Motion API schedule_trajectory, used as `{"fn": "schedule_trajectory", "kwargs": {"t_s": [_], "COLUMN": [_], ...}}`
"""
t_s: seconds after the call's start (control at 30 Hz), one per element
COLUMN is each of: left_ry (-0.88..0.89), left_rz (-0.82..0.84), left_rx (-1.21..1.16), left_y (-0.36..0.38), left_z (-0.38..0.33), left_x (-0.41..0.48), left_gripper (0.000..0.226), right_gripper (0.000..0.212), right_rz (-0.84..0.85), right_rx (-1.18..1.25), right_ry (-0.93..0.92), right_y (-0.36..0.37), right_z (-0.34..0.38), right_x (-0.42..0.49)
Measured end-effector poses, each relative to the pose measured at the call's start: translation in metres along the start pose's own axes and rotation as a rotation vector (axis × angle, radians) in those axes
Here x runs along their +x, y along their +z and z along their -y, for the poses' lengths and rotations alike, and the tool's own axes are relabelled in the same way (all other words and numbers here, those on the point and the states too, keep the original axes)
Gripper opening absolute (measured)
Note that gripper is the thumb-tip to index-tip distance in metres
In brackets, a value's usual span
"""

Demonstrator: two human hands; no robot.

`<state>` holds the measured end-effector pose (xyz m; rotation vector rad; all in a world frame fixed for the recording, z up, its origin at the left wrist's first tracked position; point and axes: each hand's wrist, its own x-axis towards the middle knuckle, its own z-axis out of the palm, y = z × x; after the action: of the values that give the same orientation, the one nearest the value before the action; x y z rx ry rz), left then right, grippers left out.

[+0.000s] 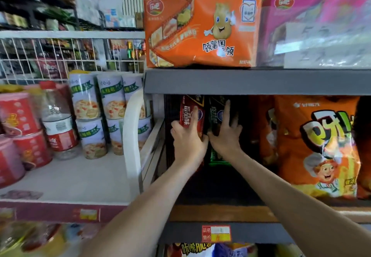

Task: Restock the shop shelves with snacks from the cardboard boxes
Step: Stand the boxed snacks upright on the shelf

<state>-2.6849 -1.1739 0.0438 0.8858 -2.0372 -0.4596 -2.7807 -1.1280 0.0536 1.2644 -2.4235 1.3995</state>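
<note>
The red pack (187, 108) stands upright, long axis vertical, printed face toward the near side, at the far left of the dark shelf (180, 233). The left hand (187, 138) grips it, thumb on its left edge. The green pack (215, 114) stands just right of it, with the right hand (225, 134) pressing flat against it, fingers straight and spread.

A shop: snack-stocked shelves (241, 82) with price tag (216, 233).
</note>
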Motion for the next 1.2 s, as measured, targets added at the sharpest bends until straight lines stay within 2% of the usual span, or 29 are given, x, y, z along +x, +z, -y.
{"fn": "schedule_trajectory", "kwargs": {"t_s": [0.13,0.23,0.33,0.43,0.63,0.87,1.03,1.2], "left_ry": [0.009,-0.041,-0.096,-0.092,-0.025,0.061,0.003,-0.108], "left_rz": [0.004,0.017,0.143,0.225,0.105,0.032,0.120,0.222], "left_rx": [0.055,0.119,0.024,-0.044,-0.021,0.045,0.063,0.204], "left_y": [0.019,0.029,0.031,0.026,0.034,0.041,0.036,0.011], "left_z": [0.006,0.012,0.019,0.022,0.018,0.027,0.022,-0.005], "left_x": [0.026,0.034,0.039,0.042,0.040,0.038,0.032,0.019], "left_gripper": [0.081,0.088,0.096,0.100,0.099,0.086,0.082,0.095], "right_gripper": [0.101,0.100,0.099,0.099,0.115,0.110,0.113,0.104], "right_rz": [-0.014,-0.028,-0.062,-0.058,0.062,0.079,0.137,0.202], "right_rx": [-0.070,-0.103,-0.114,-0.098,-0.139,-0.229,-0.422,-0.491], "right_ry": [-0.103,-0.076,0.009,0.002,-0.010,-0.037,0.057,0.038], "right_y": [0.008,0.008,0.005,0.004,0.003,0.010,0.003,-0.017], "right_z": [-0.013,-0.022,-0.024,-0.024,-0.033,-0.030,-0.021,-0.004], "right_x": [0.018,0.027,0.033,0.034,0.031,0.030,0.027,0.006]}}
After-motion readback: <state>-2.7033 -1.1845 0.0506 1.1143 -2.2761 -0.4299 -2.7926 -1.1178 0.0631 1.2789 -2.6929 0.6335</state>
